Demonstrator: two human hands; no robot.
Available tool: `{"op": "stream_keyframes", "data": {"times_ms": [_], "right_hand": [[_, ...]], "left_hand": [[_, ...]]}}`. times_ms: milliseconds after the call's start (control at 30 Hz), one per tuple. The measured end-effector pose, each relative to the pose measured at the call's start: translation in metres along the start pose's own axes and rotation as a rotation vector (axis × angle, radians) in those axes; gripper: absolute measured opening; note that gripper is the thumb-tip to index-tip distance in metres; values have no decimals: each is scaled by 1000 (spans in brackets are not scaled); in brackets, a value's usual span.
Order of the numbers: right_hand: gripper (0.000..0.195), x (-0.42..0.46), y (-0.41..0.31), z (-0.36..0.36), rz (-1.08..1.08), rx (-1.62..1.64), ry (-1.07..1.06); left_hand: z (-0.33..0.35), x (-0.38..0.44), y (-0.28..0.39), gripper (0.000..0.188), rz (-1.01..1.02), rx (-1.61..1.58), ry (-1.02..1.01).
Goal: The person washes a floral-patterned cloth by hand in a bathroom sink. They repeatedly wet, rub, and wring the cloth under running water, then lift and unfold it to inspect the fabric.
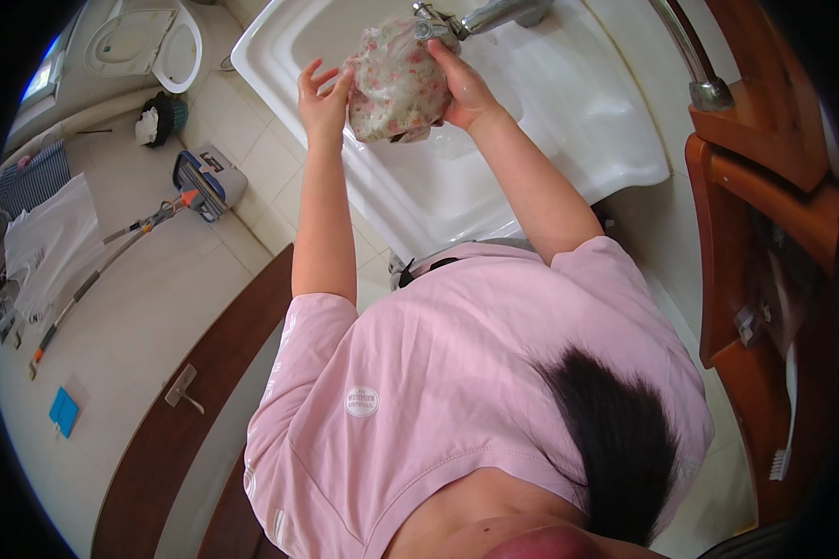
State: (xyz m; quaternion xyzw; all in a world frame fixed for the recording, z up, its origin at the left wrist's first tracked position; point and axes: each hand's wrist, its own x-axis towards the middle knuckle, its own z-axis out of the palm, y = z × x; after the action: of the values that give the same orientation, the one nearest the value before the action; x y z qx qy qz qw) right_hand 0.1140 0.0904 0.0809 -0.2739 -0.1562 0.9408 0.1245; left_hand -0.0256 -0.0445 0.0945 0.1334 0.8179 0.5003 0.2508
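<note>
A translucent floral-patterned plastic cover (402,87), perhaps a shower cap, is spread between my two hands above the white washbasin (419,189). It looks wet and bulges out. My left hand (325,101) has its thumb and fingertips at the left edge of the cover, with the other fingers spread. On the opposite side, my right hand (470,91) grips it, thumb on top and the other fingers hidden behind. The chrome faucet (507,17) reaches in just above, and its outlet (430,28) overlaps the cover's top edge. Whether water is running cannot be made out.
A wooden cabinet (755,175) with a metal bar (685,42) and a toothbrush (786,412) stands at the right. To the left are a toilet (178,49), a waste basket (171,119), a mop (105,262) with a bucket (220,175), and a brown door (203,377).
</note>
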Motion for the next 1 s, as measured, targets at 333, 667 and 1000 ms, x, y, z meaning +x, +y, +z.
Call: {"op": "stream_keyframes", "data": {"times_ms": [333, 667, 1000], "right_hand": [[62, 12, 12, 8, -41, -44, 84], [64, 33, 19, -6, -260, -423, 149], [64, -9, 37, 27, -84, -495, 326]], "left_hand": [[20, -18, 26, 84, -236, -329, -580], [36, -34, 15, 64, -173, -494, -455], [44, -32, 17, 53, -20, -455, 34]]}}
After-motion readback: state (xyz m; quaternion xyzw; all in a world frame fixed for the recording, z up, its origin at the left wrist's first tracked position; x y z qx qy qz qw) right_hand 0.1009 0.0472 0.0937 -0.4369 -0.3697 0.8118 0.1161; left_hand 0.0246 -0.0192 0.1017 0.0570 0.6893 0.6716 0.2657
